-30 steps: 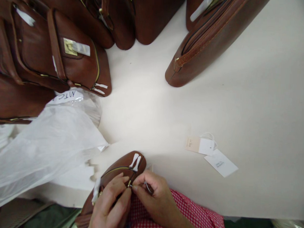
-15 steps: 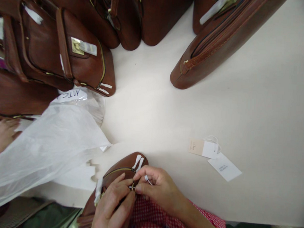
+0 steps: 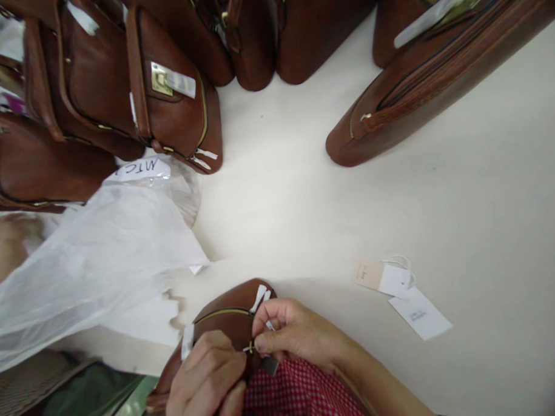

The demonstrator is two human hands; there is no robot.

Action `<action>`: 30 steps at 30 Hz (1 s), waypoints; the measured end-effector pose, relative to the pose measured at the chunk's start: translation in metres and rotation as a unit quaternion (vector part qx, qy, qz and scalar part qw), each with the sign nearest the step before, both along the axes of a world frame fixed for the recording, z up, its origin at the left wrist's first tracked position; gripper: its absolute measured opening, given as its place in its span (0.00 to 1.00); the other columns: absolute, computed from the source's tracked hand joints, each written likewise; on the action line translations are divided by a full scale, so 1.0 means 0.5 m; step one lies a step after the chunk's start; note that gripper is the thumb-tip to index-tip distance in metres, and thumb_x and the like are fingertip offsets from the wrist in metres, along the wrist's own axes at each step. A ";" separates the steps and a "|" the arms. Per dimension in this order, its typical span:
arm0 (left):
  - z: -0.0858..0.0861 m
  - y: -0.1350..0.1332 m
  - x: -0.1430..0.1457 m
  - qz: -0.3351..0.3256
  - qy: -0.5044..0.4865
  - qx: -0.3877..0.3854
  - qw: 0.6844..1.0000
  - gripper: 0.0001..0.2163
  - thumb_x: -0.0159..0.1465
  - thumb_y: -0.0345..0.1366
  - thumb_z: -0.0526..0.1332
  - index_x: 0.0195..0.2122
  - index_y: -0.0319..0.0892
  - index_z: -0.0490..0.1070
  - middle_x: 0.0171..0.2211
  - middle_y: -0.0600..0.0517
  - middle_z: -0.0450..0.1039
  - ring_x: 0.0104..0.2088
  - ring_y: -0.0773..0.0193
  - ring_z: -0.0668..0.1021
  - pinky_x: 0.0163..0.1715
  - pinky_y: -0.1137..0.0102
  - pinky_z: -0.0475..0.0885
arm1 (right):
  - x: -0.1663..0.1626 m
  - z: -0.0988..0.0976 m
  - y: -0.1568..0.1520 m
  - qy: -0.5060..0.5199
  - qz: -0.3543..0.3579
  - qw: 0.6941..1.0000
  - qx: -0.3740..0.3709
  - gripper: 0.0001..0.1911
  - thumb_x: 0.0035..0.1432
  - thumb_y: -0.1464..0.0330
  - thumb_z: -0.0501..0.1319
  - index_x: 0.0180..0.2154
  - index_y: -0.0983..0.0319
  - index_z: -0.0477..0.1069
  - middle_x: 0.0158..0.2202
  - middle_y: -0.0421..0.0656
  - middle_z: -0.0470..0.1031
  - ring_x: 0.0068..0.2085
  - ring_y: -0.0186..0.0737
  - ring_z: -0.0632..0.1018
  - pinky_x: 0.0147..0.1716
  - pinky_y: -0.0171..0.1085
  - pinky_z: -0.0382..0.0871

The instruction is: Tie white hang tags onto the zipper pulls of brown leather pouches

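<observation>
A brown leather handbag lies tilted at the table's front edge, with white-wrapped zip pulls. Over it, my left hand is closed, its fingers curled; whatever they grip is hidden. Thumb and forefinger of my right hand pinch together beside a small brass fitting on the bag. A bit of white cord shows between the right hand's fingers. Below that hand sits a small dark grey piece, too unclear to name.
Several similar brown handbags stand at the back left, another at the back right. Paper tags on a cord lie on the white table. A clear plastic bag covers the left side, near another person's hand.
My left hand's fingers have curled in and drawn slightly away from my right hand. The dark grey piece now shows below the right hand. The whole view has shifted slightly.
</observation>
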State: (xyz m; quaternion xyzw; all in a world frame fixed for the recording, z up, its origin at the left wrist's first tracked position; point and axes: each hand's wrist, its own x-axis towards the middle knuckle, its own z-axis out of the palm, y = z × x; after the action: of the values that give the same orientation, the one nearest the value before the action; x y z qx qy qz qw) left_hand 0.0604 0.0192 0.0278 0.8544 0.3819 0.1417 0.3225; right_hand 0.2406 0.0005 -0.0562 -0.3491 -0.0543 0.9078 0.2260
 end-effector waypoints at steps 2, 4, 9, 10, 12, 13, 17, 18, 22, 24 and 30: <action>0.002 -0.008 -0.013 0.039 -0.010 -0.020 0.999 0.13 0.62 0.21 0.56 0.46 0.41 0.67 0.32 0.49 0.78 0.35 0.62 0.80 0.32 0.69 0.80 | 0.006 -0.001 0.003 0.013 0.011 0.999 0.028 0.09 0.43 0.73 0.63 0.32 0.61 0.76 0.19 0.32 0.71 0.19 0.27 0.65 0.20 0.30 0.54; 0.002 -0.020 -0.029 0.072 0.001 -0.019 0.997 0.13 0.62 0.21 0.56 0.45 0.43 0.66 0.35 0.49 0.78 0.36 0.62 0.81 0.33 0.69 0.80 | 0.012 0.000 0.004 0.016 0.021 0.998 0.061 0.10 0.46 0.71 0.62 0.34 0.60 0.78 0.21 0.33 0.71 0.20 0.27 0.66 0.22 0.31 0.56; -0.003 -0.039 -0.046 0.084 0.024 -0.014 0.996 0.10 0.64 0.23 0.56 0.42 0.44 0.67 0.36 0.50 0.77 0.37 0.63 0.81 0.35 0.70 0.80 | 0.020 0.005 -0.004 0.025 0.043 0.995 0.084 0.08 0.48 0.67 0.63 0.32 0.61 0.76 0.22 0.33 0.70 0.22 0.28 0.65 0.24 0.32 0.55; -0.003 -0.037 -0.042 0.085 0.034 -0.013 0.996 0.10 0.64 0.23 0.56 0.42 0.43 0.68 0.38 0.49 0.76 0.38 0.63 0.80 0.37 0.70 0.79 | 0.019 0.006 -0.008 0.026 0.043 0.996 0.078 0.07 0.48 0.66 0.63 0.32 0.62 0.75 0.22 0.33 0.69 0.22 0.29 0.65 0.24 0.32 0.55; 0.000 -0.025 -0.028 0.079 0.063 -0.028 0.994 0.11 0.64 0.23 0.55 0.43 0.42 0.70 0.42 0.46 0.75 0.42 0.62 0.79 0.40 0.70 0.79 | 0.015 0.008 -0.017 0.024 0.040 0.997 0.068 0.08 0.47 0.66 0.64 0.31 0.62 0.74 0.23 0.34 0.70 0.23 0.30 0.66 0.26 0.33 0.57; 0.003 -0.016 -0.020 0.072 0.077 -0.048 0.993 0.11 0.64 0.23 0.55 0.43 0.42 0.71 0.44 0.45 0.74 0.44 0.62 0.79 0.41 0.71 0.78 | 0.012 0.009 -0.022 0.023 0.037 0.997 0.064 0.07 0.47 0.66 0.64 0.31 0.62 0.73 0.24 0.35 0.70 0.24 0.30 0.67 0.27 0.33 0.59; 0.018 0.018 0.008 0.020 0.085 -0.138 0.987 0.11 0.64 0.24 0.53 0.39 0.42 0.73 0.41 0.46 0.74 0.42 0.63 0.78 0.38 0.71 0.77 | -0.001 0.014 -0.043 0.028 0.027 0.998 0.054 0.06 0.47 0.69 0.62 0.31 0.62 0.73 0.25 0.35 0.71 0.27 0.31 0.69 0.30 0.33 0.60; 0.022 0.024 0.012 0.009 0.092 -0.150 0.984 0.10 0.63 0.24 0.53 0.37 0.43 0.73 0.39 0.47 0.74 0.40 0.63 0.77 0.38 0.70 0.76 | -0.004 0.014 -0.047 0.028 0.024 0.998 0.052 0.06 0.47 0.70 0.62 0.31 0.62 0.73 0.26 0.35 0.71 0.27 0.31 0.68 0.30 0.33 0.60; 0.027 0.032 0.020 -0.026 0.151 -0.182 0.971 0.08 0.60 0.26 0.57 0.31 0.43 0.73 0.32 0.50 0.74 0.36 0.59 0.75 0.35 0.65 0.72 | -0.008 0.014 -0.055 0.018 0.014 0.999 0.045 0.06 0.46 0.68 0.63 0.30 0.62 0.72 0.24 0.35 0.69 0.25 0.31 0.67 0.28 0.32 0.59; 0.026 0.032 0.024 -0.031 0.184 -0.198 0.962 0.07 0.59 0.26 0.58 0.28 0.43 0.73 0.30 0.51 0.73 0.34 0.59 0.73 0.34 0.64 0.70 | -0.009 0.012 -0.058 0.012 0.024 0.999 0.036 0.09 0.46 0.65 0.65 0.30 0.62 0.72 0.22 0.34 0.67 0.23 0.30 0.65 0.25 0.32 0.57; 0.017 0.022 0.028 -0.062 0.267 -0.216 0.937 0.07 0.58 0.26 0.60 0.24 0.42 0.72 0.27 0.52 0.72 0.33 0.59 0.72 0.33 0.65 0.66 | -0.022 0.006 -0.079 0.010 0.030 0.998 0.048 0.13 0.44 0.62 0.68 0.30 0.63 0.72 0.21 0.34 0.66 0.22 0.31 0.64 0.23 0.33 0.54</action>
State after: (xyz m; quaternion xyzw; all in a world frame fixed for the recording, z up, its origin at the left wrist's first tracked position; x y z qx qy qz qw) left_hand 0.0745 0.0302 0.0365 0.7928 0.4213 -0.1976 0.3935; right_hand 0.2295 -0.0392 -0.0533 -0.3266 -0.1057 0.9142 0.2155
